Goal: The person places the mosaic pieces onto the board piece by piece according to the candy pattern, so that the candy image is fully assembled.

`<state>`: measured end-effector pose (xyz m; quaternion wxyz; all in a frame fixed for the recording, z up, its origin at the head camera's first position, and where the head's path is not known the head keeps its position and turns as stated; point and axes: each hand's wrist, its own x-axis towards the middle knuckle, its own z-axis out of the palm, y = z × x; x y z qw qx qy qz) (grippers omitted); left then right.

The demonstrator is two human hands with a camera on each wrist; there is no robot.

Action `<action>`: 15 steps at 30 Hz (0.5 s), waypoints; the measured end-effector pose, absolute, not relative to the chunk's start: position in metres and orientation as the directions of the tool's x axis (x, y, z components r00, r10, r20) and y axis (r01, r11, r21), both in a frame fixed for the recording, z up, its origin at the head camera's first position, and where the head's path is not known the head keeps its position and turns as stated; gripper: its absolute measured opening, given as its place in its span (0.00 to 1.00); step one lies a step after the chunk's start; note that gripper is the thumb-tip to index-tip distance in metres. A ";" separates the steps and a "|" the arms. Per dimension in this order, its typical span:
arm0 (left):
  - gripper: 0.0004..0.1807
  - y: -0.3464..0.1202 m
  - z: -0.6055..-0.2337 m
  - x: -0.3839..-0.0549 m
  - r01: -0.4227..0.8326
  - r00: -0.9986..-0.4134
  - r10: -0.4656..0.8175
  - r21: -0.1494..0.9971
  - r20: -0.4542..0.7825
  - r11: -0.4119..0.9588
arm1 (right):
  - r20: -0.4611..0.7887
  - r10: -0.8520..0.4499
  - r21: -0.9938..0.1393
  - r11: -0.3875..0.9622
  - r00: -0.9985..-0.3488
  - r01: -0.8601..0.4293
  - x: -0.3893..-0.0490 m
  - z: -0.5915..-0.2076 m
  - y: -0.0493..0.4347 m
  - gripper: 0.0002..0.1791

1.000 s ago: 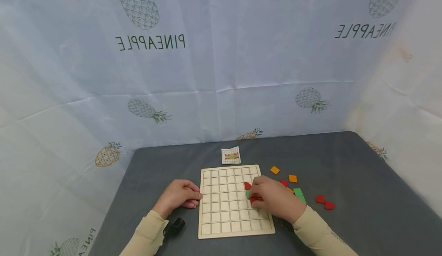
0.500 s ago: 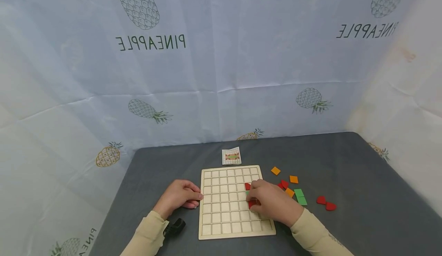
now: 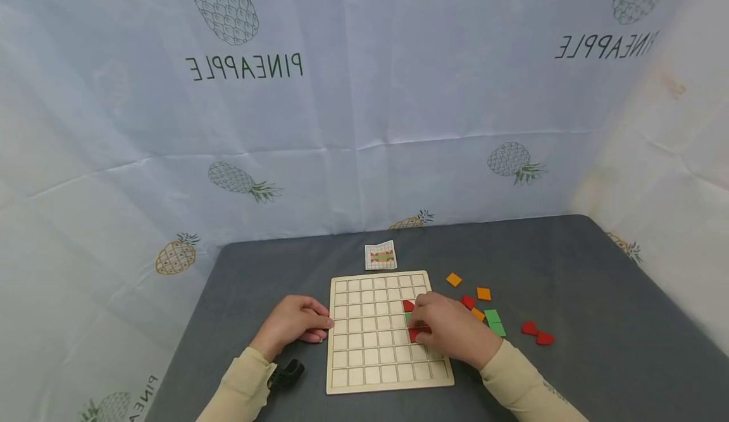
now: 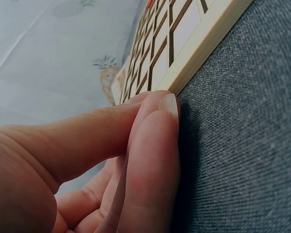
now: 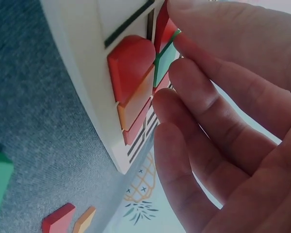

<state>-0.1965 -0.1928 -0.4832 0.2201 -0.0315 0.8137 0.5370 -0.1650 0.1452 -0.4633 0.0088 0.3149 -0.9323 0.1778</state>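
A pale wooden grid board point(image 3: 371, 357) lies on the dark table. My left hand point(image 3: 295, 319) is at its left side, thumb and fingertips close together against the wooden edge point(image 4: 199, 54). Over the board's right part, my right hand point(image 3: 455, 326) pinches a red tile point(image 5: 161, 26) with thumb and index finger. Its other fingers are loosely bent. Beside that tile sit a green tile point(image 5: 164, 65), a red rounded tile point(image 5: 132, 68) and an orange tile point(image 5: 137, 99) in the grid. Another red tile point(image 3: 408, 306) shows farther back; the hand hides part of the row.
Right of the board lie loose orange tiles point(image 3: 483, 293), green tiles point(image 3: 494, 322) and red tiles point(image 3: 545, 338). A small pattern card point(image 3: 381, 256) lies behind the board. A black device point(image 3: 288, 374) is at the left wrist. A pineapple-print cloth point(image 3: 364, 105) hangs behind the table.
My right hand has shifted only slightly over the same cells, with the red tile at its thumb squarer to the grid. The left hand keeps its place at the board's edge.
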 end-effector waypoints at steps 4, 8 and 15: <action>0.20 -0.194 -0.483 -0.196 -0.292 -0.899 0.185 0.857 -0.398 0.424 | 0.130 -0.585 -0.330 0.736 -0.801 -0.591 -0.164 -0.463 0.144 0.04; 0.20 -0.194 -0.483 -0.196 -0.292 -0.899 0.182 0.857 -0.398 0.425 | 0.137 -0.587 -0.324 0.735 -0.798 -0.596 -0.164 -0.464 0.143 0.04; 0.20 -0.193 -0.483 -0.196 -0.284 -0.901 0.188 0.860 -0.390 0.424 | 0.138 -0.588 -0.322 0.735 -0.797 -0.597 -0.164 -0.464 0.143 0.05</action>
